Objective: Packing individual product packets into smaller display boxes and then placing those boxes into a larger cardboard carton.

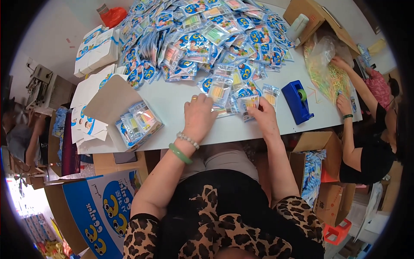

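Both hands down on the white table (172, 103): left hand (199, 115) pressing flat on a clear stick packet (220, 93), right hand (264, 118) pinching another packet (249, 103) just beside it.

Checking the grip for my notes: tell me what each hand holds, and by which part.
Both hands gather flat clear packets of coloured sticks: the left hand presses on a small stack, and the right hand fingers pinch one packet's lower edge.

Leopard-print sleeves, green bangle (180, 153) and pearl bracelet (188, 140), gold ring (194, 99).
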A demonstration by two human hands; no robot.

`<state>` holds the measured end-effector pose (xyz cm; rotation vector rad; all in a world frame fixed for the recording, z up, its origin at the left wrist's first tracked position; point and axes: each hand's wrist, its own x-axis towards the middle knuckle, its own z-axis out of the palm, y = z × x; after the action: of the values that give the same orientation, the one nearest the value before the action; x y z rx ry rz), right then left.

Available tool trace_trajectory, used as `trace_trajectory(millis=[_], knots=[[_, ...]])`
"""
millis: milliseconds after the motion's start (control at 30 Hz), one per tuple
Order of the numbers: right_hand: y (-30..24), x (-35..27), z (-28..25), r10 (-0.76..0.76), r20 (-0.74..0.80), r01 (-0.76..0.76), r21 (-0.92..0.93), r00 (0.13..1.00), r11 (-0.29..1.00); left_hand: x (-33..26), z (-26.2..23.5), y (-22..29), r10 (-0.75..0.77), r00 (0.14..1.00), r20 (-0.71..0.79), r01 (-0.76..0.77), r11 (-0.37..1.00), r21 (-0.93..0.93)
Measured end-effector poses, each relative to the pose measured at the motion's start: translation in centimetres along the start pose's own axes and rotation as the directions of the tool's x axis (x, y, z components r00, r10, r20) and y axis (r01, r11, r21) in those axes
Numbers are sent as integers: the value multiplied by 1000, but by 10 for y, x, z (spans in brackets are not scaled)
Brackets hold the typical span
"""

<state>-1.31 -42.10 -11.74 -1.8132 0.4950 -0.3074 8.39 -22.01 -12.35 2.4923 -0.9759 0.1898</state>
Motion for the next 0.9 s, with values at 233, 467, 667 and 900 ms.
trace_trajectory(millis=[233,467,667,900], knots=[[-14,-24,7,205,258,-310,482,944,820,-26,-10,0,-77,995,58,81,994,-78],[-8,-37,30,186,343,-325,411,921,852,-52,-39,7,-373,911,178,385,922,-38],[-18,-50,36,171,378,-330,412,910,849,-70,-21,-6,-212,969,-130,195,972,-134],[-37,-73,75,219,353,-386,520,910,762,-81,-45,31,-390,896,211,385,448,-807]])
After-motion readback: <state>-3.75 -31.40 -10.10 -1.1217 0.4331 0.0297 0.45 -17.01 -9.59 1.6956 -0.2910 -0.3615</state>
